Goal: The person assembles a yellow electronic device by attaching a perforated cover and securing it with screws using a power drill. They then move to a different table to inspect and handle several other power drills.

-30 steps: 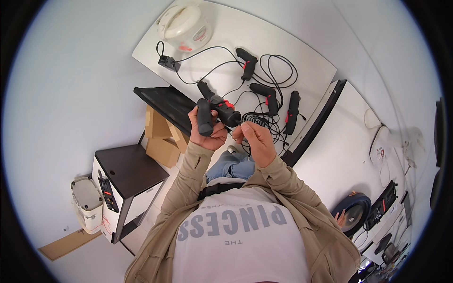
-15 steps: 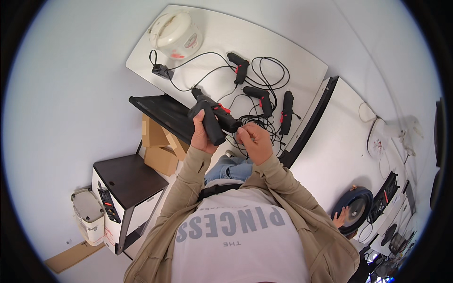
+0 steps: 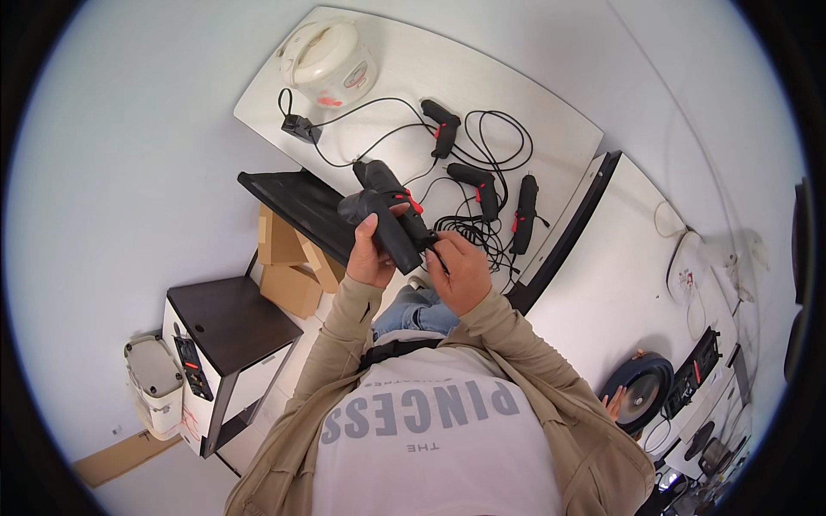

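My left hand (image 3: 370,258) is wrapped round a black electric screwdriver (image 3: 397,187) with a red trigger. A second black handle-like body (image 3: 394,236) lies alongside it in the same grip; I cannot tell whether the two are separate. At the screwdriver's lower end, my right hand (image 3: 465,271) pinches a thin black cable, its fingertips touching that end. Beyond my hands on the white table (image 3: 413,52), three more black-and-red screwdrivers lie: an angled one (image 3: 441,127), another angled one (image 3: 477,187) and a straight one (image 3: 524,215). Tangled black cables (image 3: 465,228) run beside them.
A cream rice cooker (image 3: 331,64) and a black adapter (image 3: 299,128) sit at the far left of the table. Cardboard boxes (image 3: 292,288) and a dark-topped cabinet (image 3: 232,318) are at left. Another person's hand touches a dark round pan (image 3: 641,391) at right.
The held black bodies have tilted slightly, and my right hand has turned and shifted a little nearer me at the screwdriver's end. The other person's hand has moved on the pan.
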Available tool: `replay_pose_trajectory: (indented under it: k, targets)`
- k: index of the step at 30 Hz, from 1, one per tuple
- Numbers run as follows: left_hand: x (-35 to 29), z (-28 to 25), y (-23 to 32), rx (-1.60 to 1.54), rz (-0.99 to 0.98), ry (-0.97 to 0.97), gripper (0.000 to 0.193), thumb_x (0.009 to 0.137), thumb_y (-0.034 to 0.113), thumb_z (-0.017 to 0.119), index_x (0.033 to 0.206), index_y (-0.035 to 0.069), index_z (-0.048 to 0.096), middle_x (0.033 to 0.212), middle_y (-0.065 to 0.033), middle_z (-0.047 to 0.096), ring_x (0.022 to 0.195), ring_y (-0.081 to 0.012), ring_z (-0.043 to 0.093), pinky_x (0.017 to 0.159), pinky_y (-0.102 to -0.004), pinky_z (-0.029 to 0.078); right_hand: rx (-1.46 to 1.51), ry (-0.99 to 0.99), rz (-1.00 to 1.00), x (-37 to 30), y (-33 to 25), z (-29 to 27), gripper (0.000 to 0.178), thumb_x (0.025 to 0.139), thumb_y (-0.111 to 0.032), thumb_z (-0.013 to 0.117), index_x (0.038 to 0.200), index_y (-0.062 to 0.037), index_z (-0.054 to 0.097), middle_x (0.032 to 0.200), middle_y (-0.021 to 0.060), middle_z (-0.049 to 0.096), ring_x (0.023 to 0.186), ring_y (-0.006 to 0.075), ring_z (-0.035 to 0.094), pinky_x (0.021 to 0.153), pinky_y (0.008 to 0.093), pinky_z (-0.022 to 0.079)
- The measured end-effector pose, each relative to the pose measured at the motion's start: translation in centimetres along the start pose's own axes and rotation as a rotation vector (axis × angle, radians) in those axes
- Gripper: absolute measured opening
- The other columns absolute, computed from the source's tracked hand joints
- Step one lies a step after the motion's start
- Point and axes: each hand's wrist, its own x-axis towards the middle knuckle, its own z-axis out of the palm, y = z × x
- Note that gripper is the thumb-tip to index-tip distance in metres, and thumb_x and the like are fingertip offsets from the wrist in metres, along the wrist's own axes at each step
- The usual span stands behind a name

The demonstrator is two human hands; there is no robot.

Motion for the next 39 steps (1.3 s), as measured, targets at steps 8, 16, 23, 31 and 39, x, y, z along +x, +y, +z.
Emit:
replay_pose_trajectory:
  k: [8, 16, 23, 31, 39]
  targets:
    - [0.3, -1.1, -0.6, 0.116, 0.043, -0.105, 0.063, 0.094, 0.054, 0.049, 0.128, 0.001, 0.052, 0.113, -0.013, 0.062, 0.101, -0.0208, 0.063, 0.089, -0.0366, 0.053, 0.045, -0.027, -0.027, -0.1, -0.2, 0.0, 0.014, 0.084, -0.008, 0.064, 0.093, 0.0017, 0.058, 0.101, 0.0184, 0.061, 0.074, 0.0355, 0.062, 0.063, 0.0394, 0.051]
    - [0.0, 1.1, -0.1, 0.14, 0.067, 0.07, 0.022, 0.091, 0.022, 0.067, 0.107, 0.007, 0.067, 0.092, -0.0001, 0.067, 0.073, -0.0054, 0.063, 0.059, -0.0191, 0.05, 0.029, 0.006, 0.033, -0.2, 0.9, -0.4, 0.024, 0.083, -0.013, 0.066, 0.101, 0.0009, 0.058, 0.106, 0.0183, 0.059, 0.089, 0.0352, 0.058, 0.076, 0.0425, 0.048]
    - [0.4, 1.3, -1.3, 0.502, 0.24, 0.075, 0.031, 0.079, 0.009, 0.08, 0.106, 0.0, 0.068, 0.091, -0.002, 0.068, 0.076, -0.0073, 0.062, 0.069, -0.022, 0.053, -0.037, -0.062, 0.057, 0.8, -0.5, 0.0, 0.056, 0.071, -0.027, 0.078, 0.115, 0.0006, 0.056, 0.106, 0.0152, 0.056, 0.098, 0.0341, 0.053, 0.086, 0.0434, 0.041]
    - [0.3, 2.1, -0.9, 0.701, 0.352, 0.096, 0.043, 0.076, 0.005, 0.081, 0.116, 0.0, 0.064, 0.095, -0.0034, 0.068, 0.085, -0.0091, 0.062, 0.076, -0.0253, 0.053, 0.563, -0.015, 0.367, -0.3, 1.8, 2.7, 0.037, 0.082, -0.011, 0.071, 0.115, -0.0005, 0.058, 0.092, 0.007, 0.057, 0.078, 0.0137, 0.055, 0.067, 0.0272, 0.045]
    - [0.4, 2.1, -0.4, 0.567, 0.313, 0.087, 0.042, 0.076, 0.006, 0.081, 0.114, 0.0, 0.065, 0.093, -0.0027, 0.068, 0.081, -0.0076, 0.061, 0.072, -0.024, 0.051, 0.818, 0.06, 0.533, -0.1, 0.7, 3.2, 0.034, 0.09, -0.012, 0.067, 0.12, 0.0005, 0.056, 0.094, 0.0006, 0.059, 0.083, 0.0057, 0.053, 0.072, 0.0219, 0.046]
